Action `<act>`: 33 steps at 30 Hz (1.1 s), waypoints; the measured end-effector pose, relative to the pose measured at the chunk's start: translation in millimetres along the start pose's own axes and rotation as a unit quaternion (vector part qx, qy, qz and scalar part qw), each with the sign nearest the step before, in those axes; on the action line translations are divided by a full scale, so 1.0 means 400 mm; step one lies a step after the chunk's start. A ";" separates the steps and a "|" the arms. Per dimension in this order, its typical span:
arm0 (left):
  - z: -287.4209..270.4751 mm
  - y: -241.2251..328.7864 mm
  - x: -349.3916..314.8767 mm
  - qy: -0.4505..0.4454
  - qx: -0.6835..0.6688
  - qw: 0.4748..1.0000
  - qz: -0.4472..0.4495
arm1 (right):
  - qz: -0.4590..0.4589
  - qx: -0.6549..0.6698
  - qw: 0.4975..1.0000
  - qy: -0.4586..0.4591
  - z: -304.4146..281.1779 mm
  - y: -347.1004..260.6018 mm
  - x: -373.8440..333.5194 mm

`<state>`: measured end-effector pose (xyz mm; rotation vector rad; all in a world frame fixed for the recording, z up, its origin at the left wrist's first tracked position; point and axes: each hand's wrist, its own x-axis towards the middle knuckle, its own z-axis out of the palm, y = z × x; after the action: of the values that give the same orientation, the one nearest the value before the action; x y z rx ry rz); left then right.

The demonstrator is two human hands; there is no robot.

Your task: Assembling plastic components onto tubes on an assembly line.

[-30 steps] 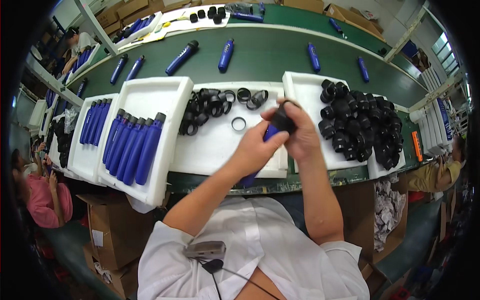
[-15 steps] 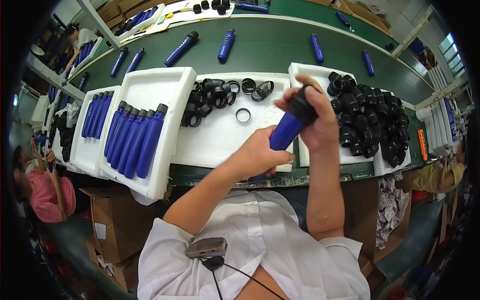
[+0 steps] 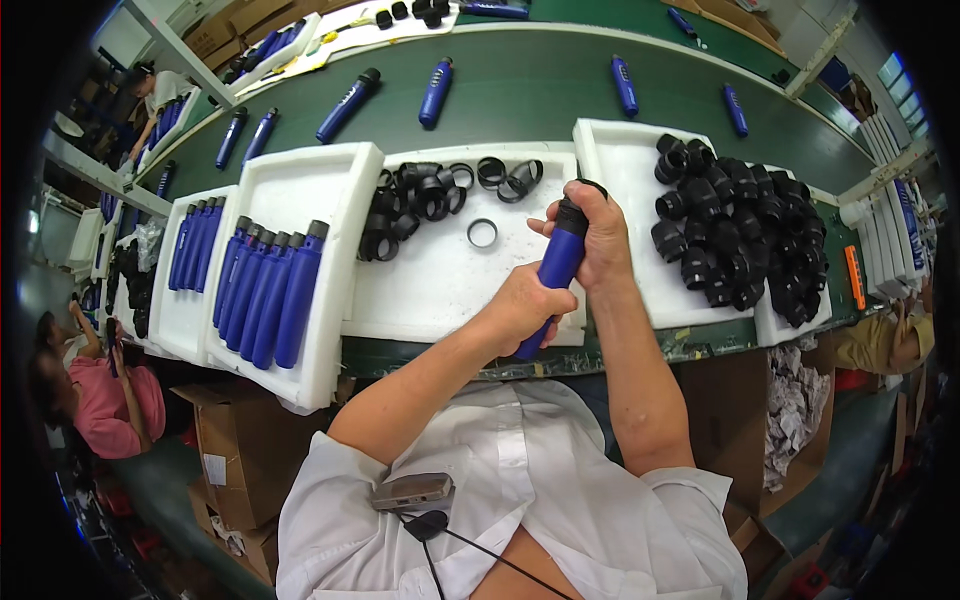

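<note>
Tilted in front of me is a blue microphone body (image 3: 562, 258) with a black upper end. My left hand (image 3: 528, 308) is wrapped round its blue lower part, and the bottom end sticks out below the fist. Around the black top closes my right hand (image 3: 600, 238), thumb pressed on the upper rim; its fingers partly hide that end. Behind the hands, a white foam tray (image 3: 430, 290) holds a heap of black rings (image 3: 430, 190). One ring (image 3: 482, 233) lies apart from the others.
On the left, foam trays (image 3: 345, 215) hold several blue microphone bodies (image 3: 270, 300). Black ring-shaped parts (image 3: 735, 225) are heaped at right, near an orange tool (image 3: 854, 277). Blue microphones (image 3: 436, 93) lie spaced along the green surface (image 3: 500, 75). Cardboard boxes (image 3: 240, 450) stand below; a person in pink (image 3: 110, 405) sits left.
The microphone body stands more upright and its top has shifted left. My right hand has moved left and slightly down, its fingers closing further round the black end. My left hand keeps its hold.
</note>
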<state>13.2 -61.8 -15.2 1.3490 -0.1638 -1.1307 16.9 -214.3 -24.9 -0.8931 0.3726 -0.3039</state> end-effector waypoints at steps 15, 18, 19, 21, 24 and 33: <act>-0.366 0.484 0.718 0.455 0.420 0.774 0.135 | -0.282 -0.524 0.800 -0.071 -0.086 0.120 -0.158; -0.444 0.450 0.780 0.423 0.565 0.704 0.080 | -0.292 -0.514 0.804 -0.067 -0.082 0.106 -0.145; -0.466 0.435 0.791 0.429 0.577 0.685 0.115 | -0.327 -0.486 0.808 -0.070 -0.084 0.104 -0.143; -0.505 0.413 0.791 0.411 0.639 0.634 0.142 | -0.299 -0.508 0.806 -0.052 -0.093 0.105 -0.142; -0.559 0.417 0.741 0.565 0.659 0.463 0.180 | -0.298 -0.504 0.808 -0.063 -0.105 0.115 -0.144; -0.615 0.420 0.571 0.600 0.437 0.669 0.026 | -0.190 -0.651 0.712 -0.182 0.035 0.132 -0.071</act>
<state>384.6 -88.9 -62.2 2.6715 0.2779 0.1959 2.9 -161.4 -53.8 -2.4203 -0.0496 -0.1962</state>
